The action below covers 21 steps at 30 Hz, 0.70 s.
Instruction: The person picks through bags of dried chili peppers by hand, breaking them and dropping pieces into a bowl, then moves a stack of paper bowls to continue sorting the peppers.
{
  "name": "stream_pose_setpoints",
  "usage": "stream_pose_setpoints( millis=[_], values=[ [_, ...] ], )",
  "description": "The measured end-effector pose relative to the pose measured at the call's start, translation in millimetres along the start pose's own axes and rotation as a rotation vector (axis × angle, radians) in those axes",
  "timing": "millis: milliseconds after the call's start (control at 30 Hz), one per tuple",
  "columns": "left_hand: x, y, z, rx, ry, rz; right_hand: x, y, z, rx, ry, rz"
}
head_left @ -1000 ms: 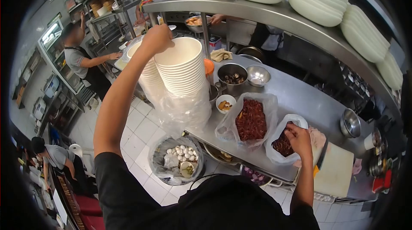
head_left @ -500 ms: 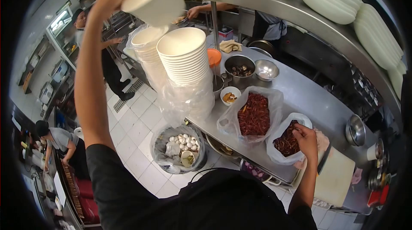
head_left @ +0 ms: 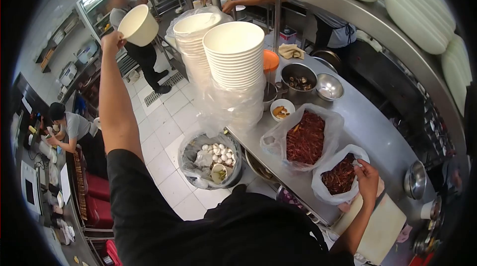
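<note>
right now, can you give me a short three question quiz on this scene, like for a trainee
1. Multiple choice: what does the left hand hold?
A) a knife
B) a white tub
C) a towel

2. True or false: a metal bowl stands beside the deep pot on the counter.

3. Fill in: the right hand grips the edge of a plastic ____ with shredded food in it.

Key: 1. B; 2. true; 3. bag
</note>
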State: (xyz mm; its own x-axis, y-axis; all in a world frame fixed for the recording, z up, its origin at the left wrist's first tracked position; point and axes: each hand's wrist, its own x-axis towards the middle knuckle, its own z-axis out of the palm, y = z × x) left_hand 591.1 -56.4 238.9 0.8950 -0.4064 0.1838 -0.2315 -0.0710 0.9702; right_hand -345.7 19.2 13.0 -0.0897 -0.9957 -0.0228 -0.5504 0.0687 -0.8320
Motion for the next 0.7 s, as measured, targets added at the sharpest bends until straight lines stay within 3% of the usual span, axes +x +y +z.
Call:
stream_pose_setpoints(
  millis=[67, 267, 400, 533, 633, 700],
  values=[
    [27, -32, 0, 0.239, 0.043, 0.043, -5, -14, 5, -0.023, 0.019, 0.009],
    [35, -68, 33, -0.063, 0.161, -0.063, -7, -11, 36, 0.049, 0.099, 0.037],
    [62, -95, 48, -0.158, 0.131, -0.102, -21, -36, 59, 0.094, 0.14, 0.105],
    [138, -159, 51, -0.329, 0.118, -0.105, -38, -53, 73, 0.112, 0.169, 0.149],
    [203, -202, 40, -0.399, -0.032, -0.173, -52, -55, 75, 0.085, 0.217, 0.181],
    [203, -202, 48, -0.384, -0.001, -0.165, -61, -53, 75, 0.076, 0.251, 0.205]
  ],
)
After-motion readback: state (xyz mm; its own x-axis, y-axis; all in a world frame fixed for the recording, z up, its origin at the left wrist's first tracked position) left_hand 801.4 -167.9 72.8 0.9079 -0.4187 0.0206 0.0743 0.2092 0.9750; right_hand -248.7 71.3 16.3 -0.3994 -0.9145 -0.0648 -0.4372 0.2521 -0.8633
